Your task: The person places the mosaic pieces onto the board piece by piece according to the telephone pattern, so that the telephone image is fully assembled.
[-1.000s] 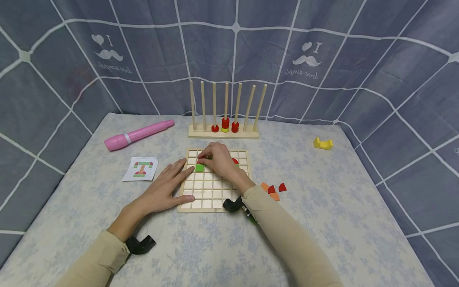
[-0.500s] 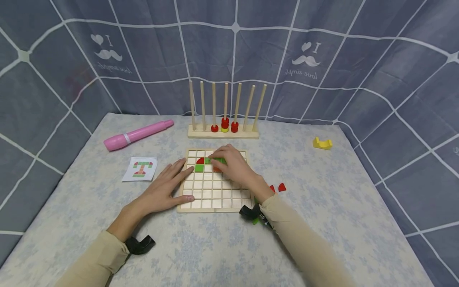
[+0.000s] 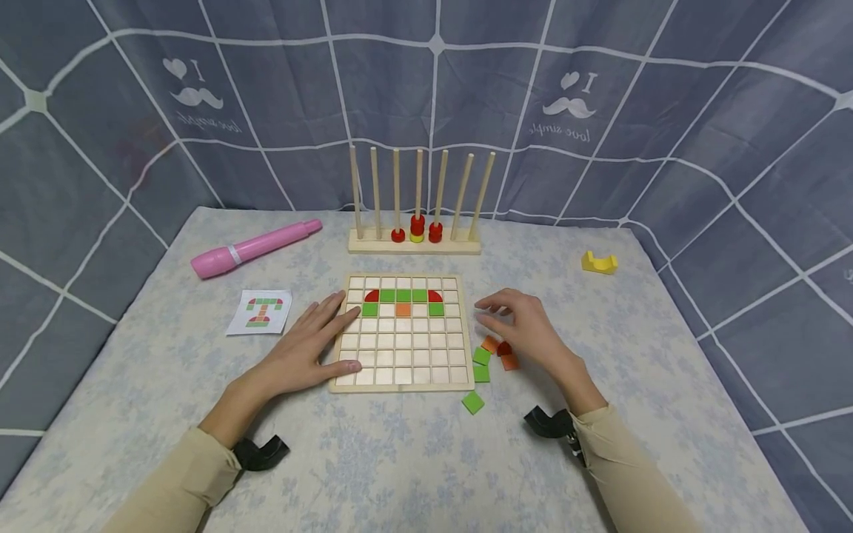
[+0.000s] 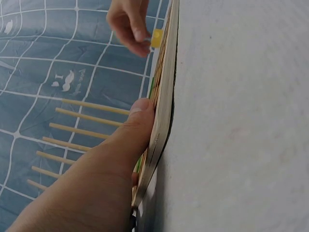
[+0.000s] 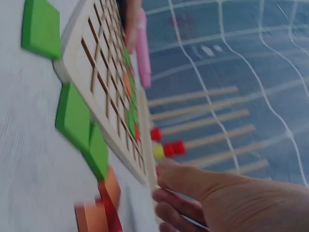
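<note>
A square wooden grid board (image 3: 401, 388) lies mid-table. Its upper rows hold red quarter-round pieces (image 3: 372, 295), green squares (image 3: 403, 295) and one orange square (image 3: 403, 309). My left hand (image 3: 309, 348) rests spread along the board's left side; in the left wrist view the thumb (image 4: 140, 113) lies along the board's edge. Right of the board, my right hand (image 3: 523, 326) hovers beside loose pieces, fingers loosely bent, with nothing visible between them. Below it are orange squares (image 3: 509, 362), a red quarter-round (image 3: 504, 349) and green squares (image 3: 481, 374).
Behind the board stands a wooden peg rack (image 3: 415, 248) with red and yellow beads. A pattern card (image 3: 260, 312) and a pink stick-shaped thing (image 3: 260, 246) lie at left. A yellow notched block (image 3: 599, 263) sits at right. A grey curtain (image 3: 426, 89) encloses the table.
My right hand has moved off the board to the right, toward the loose pieces. The orange square, partly covered by that hand before, now shows fully. The left hand has stayed in place.
</note>
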`<state>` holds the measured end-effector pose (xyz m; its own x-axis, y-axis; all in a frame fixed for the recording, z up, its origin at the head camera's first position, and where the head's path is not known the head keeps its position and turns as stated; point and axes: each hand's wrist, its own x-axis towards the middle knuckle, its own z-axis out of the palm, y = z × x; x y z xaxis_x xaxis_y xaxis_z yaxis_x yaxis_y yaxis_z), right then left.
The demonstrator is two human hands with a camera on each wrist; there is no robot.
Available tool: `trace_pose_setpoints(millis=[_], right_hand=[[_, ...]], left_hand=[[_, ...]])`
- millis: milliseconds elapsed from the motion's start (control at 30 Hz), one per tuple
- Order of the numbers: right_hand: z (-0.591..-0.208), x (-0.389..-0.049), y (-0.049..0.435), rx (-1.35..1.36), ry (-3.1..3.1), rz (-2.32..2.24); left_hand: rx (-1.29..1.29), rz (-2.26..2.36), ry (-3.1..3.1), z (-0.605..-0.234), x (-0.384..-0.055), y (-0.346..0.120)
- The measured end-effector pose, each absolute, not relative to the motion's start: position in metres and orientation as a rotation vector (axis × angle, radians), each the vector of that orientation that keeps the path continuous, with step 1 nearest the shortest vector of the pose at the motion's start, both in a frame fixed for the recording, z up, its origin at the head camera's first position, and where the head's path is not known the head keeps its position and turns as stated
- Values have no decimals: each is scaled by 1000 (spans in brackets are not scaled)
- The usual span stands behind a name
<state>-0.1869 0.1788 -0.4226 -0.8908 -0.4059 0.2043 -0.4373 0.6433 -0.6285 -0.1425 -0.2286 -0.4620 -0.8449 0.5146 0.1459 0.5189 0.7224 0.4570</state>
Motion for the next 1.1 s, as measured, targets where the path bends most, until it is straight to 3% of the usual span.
trace_pose_setpoints(millis=[433,1100], right_hand=[[-433,-171,226,909,-2863,1170],[-451,-176,211,892,-2738,928]], left_hand=[[-890,-800,-2901,-465,-147,-221],[-854,-774,-2918,-462,-142,-230]])
